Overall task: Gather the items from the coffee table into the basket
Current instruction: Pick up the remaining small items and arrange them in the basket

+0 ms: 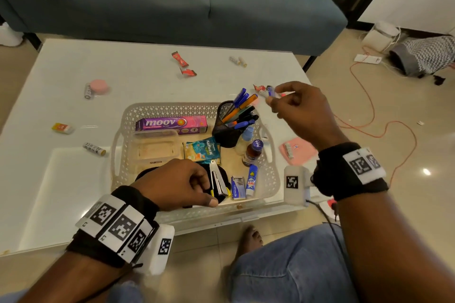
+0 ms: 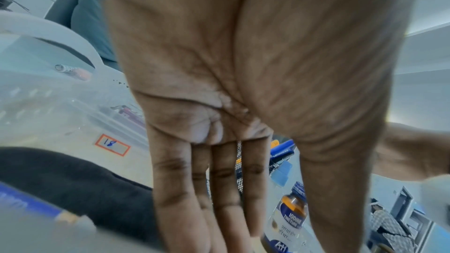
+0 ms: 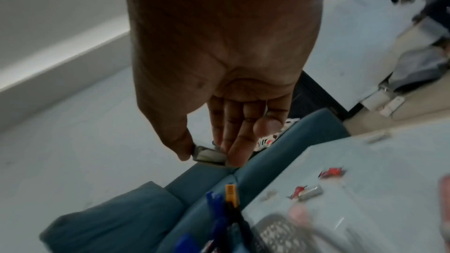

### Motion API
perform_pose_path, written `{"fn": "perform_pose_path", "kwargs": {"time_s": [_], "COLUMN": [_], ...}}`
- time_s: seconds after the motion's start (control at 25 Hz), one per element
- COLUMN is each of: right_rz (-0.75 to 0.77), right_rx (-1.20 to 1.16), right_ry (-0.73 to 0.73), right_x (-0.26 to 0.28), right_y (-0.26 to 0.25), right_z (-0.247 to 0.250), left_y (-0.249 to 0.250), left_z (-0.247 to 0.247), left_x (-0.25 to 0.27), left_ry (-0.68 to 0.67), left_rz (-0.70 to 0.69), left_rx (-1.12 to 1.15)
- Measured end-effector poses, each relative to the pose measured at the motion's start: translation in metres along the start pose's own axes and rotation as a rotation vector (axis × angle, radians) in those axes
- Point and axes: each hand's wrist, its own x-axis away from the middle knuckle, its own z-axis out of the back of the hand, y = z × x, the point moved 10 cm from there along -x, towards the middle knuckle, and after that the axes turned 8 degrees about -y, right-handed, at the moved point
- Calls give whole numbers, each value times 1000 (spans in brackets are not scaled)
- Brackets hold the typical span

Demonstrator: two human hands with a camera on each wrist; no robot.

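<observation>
The white lattice basket sits on the white bench, near its front edge, already holding a pink "moov" box, a clear plastic container, a black mesh pen holder full of pens, a teal sachet, an iodine tincture bottle, a glue tube and a stapler.

The right hand hovers above the bench just beyond the basket's far right corner, its grip pinching a small whitish item between thumb and fingertips; what the item is cannot be told.

The left hand is low over the basket's near side beside the stapler. The left wrist view shows its fingers straight and released, grasping nothing.

On the bench outside the basket lie red candy wrappers, batteries, a pink round tin, a small yellow-and-white eraser and a pink cloth.
</observation>
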Motion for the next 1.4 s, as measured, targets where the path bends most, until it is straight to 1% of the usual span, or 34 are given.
{"fn": "perform_pose_path", "kwargs": {"time_s": [0.04, 0.12, 0.16, 0.24, 0.28, 0.36, 0.48, 0.6, 0.68, 0.72, 0.76, 0.84, 0.92, 0.96, 1.04, 1.12, 1.28, 1.4], "right_rz": [4, -27, -53, -73, -73, -86, -135, -185, -194, -200, -205, -210, -223, -232, -242, -241, -224, -219], "right_rx": [-88, -257, -308, -322, -327, -390, -463, -511, -431, -392, -381, -434, -504, -521, -535, -539, -510, -491], "right_ry": [-61, -185, -239, -334, -382, -454, -460, -497, -530, -514, -472, -333, -183, -140, -115, -105, -112, -138], "right_x": [15, 38, 48, 58, 62, 67, 67, 64, 60, 56, 51, 42, 35, 35, 34, 32, 26, 23], "right_y": [-10, -22, -24, -23, -23, -21, -12, -2, 3, 8, 15, 32, 49, 57, 67, 72, 74, 74], "right_z": [-12, -46, -64, -97, -111, -133, -145, -148, -134, -121, -103, -66, -36, -28, -22, -20, -22, -31], "left_y": [5, 18, 25, 37, 40, 42, 44, 46, 49, 51, 53, 61, 67, 68, 66, 60, 60, 57], "left_z": [6, 26, 35, 51, 56, 60, 60, 52, 47, 45, 43, 34, 15, 2, -22, -35, -37, -38], "left_x": [3, 9, 14, 23, 26, 30, 29, 21, 16, 13, 8, -5, -23, -33, -49, -59, -62, -64], "left_ry": [49, 216, 306, 442, 487, 547, 611, 600, 596, 588, 578, 553, 483, 434, 345, 279, 211, 167], "left_rz": [-28, -119, -181, -310, -353, -393, -426, -414, -381, -354, -331, -303, -275, -268, -254, -239, -250, -221], "left_rx": [50, 80, 101, 187, 204, 169, 98, 28, -24, -28, -19, -23, -81, -116, -184, -212, -241, -298]}}
